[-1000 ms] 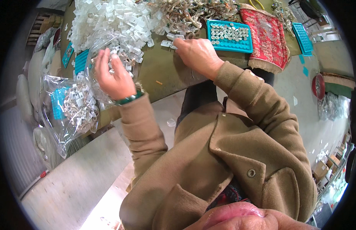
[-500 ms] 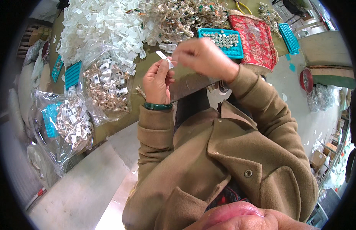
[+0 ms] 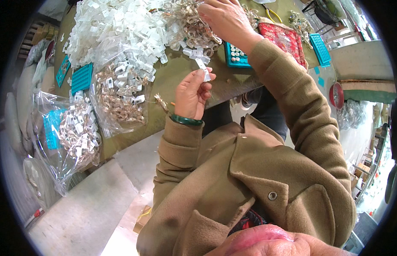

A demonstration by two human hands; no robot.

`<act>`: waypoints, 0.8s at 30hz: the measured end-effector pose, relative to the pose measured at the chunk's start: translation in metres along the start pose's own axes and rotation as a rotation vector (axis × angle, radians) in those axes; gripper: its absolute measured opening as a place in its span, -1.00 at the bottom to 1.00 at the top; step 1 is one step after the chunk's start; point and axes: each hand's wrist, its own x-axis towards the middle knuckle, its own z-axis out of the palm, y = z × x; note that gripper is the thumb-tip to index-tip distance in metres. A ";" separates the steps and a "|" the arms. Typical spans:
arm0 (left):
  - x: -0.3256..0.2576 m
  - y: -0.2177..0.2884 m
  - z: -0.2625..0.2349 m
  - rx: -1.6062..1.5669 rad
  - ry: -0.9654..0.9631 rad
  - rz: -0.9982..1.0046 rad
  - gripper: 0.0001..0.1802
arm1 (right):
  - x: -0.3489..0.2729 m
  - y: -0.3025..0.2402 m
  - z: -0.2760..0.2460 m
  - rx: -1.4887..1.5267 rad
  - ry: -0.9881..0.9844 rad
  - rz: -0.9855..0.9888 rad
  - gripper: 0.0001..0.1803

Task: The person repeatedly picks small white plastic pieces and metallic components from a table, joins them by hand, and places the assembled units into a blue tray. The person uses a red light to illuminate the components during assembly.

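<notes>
My left hand (image 3: 193, 93), with a dark green bangle at its wrist, pinches a small white plastic casing (image 3: 202, 67) between thumb and fingers. The casing points up and away from me, close to the table's near edge. Farther off, my right hand (image 3: 228, 23) reaches over the pile of coiled, clear-beige cables (image 3: 190, 23). Its fingers bend down at the pile near the top of the picture, and whether they hold anything is hidden. A big heap of loose white plastic casings (image 3: 117, 32) lies to the left of the cables.
A blue tray (image 3: 239, 62) with round silver pieces sits under my right forearm, beside a red patterned cloth (image 3: 284, 40). Yellow-handled pliers (image 3: 273, 16) lie behind. At left are clear bags (image 3: 121, 96) of cabled casings and a blue tray (image 3: 82, 79).
My right hand has moved away from my left and out to the cable pile. My left hand has shifted slightly right, still pinching the white casing.
</notes>
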 end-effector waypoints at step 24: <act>-0.005 0.000 0.012 -0.146 -0.181 -0.101 -0.70 | -0.122 -0.072 -0.071 0.695 -0.039 0.116 -0.81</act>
